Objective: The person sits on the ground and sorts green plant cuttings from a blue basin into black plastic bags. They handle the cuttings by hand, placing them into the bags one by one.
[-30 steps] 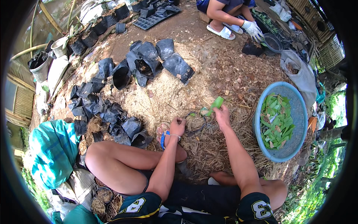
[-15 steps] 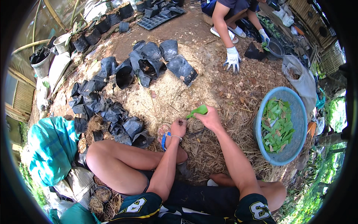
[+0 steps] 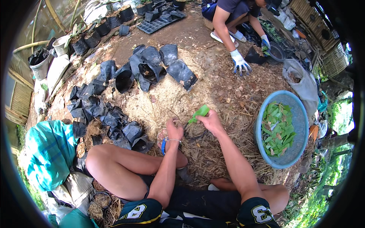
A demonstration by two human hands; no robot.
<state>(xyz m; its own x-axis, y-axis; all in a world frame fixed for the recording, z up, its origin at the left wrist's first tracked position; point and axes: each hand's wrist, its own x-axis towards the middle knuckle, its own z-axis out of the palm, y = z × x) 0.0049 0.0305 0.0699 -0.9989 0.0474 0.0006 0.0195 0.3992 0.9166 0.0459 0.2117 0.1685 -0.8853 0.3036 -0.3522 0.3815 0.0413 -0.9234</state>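
Right hand point(image 3: 211, 122): pinching leaf point(image 3: 200, 112), nearer
Left hand point(image 3: 175, 129): curled, can't tell contents
Leaf: between hands, lower end leftward

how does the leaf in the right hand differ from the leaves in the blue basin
The held leaf is pinched in the right hand, while the basin leaves lie loose inside the blue basin.
The held leaf is on its own; the basin leaves are heaped over one another.
The held leaf looks evenly bright green, whereas the basin leaves have brownish bits among them.
Both are mainly green.
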